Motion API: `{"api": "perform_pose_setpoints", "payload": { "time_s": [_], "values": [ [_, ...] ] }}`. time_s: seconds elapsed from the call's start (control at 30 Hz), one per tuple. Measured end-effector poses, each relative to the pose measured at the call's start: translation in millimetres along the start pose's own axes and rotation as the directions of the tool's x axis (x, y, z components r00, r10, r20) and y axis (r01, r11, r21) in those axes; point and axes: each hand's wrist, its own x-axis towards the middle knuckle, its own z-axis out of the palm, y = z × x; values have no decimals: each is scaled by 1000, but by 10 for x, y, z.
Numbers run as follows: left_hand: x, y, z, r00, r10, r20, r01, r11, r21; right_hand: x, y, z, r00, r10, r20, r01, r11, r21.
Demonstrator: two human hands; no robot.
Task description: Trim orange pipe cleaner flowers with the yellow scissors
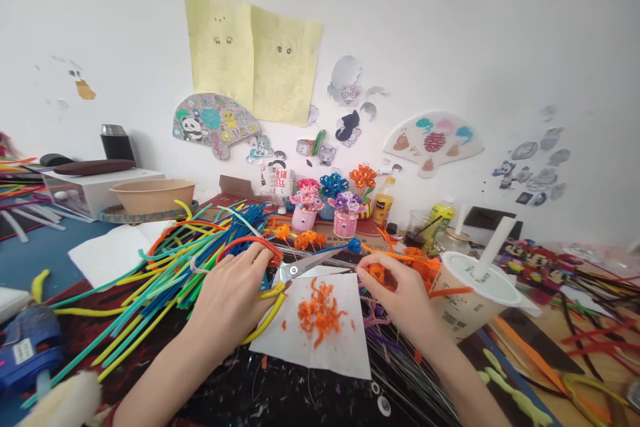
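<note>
Head view: we see the left hand [233, 290] clasping scissors [294, 271] while the right hand [400, 290] pinches a fuzzy orange piece [376, 273] near the white paper's [350, 358] right edge — probably light, soft and easily crushed, we judge, so best held gently at its base

Cropped edges, covered grip, tiny print.
The left hand [234, 290], at seven o'clock, hides part of the scissors [294, 271]; at six, orange clippings [321, 313] blur together. At eight, the left edge cuts the blue device [30, 340]. The paper cup [467, 297], at four, bears print too small to read.
</note>
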Motion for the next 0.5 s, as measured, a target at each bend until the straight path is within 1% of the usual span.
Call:
{"api": "perform_pose_setpoints", "payload": {
  "time_s": [0.07,0.17,0.23,0.3,0.4,0.5],
  "values": [
    [-6,2,15,1000,19,1,-19,1000,11,-4,-15,6,1000,-4,17,4,1000,14],
    [-19,0,22,1000,-13,-3,13,998,55,-2,-21,0,999,11,40,-13,999,43],
    [-27,1,4,997,-77,-6,78,995,59,5,-10,-9,999,26,22,-27,998,59],
    [-30,4,-25,984,-175,27,175,984,12,14,10,-12,999,43,-5,-43,996,74],
    [-20,0,-59,946,-297,126,312,943,-118,22,52,8,996,94,4,-94,990,105],
    [5,-24,-49,915,-368,167,397,894,-207,24,84,53,981,193,20,-193,962,195]
  ]
}}
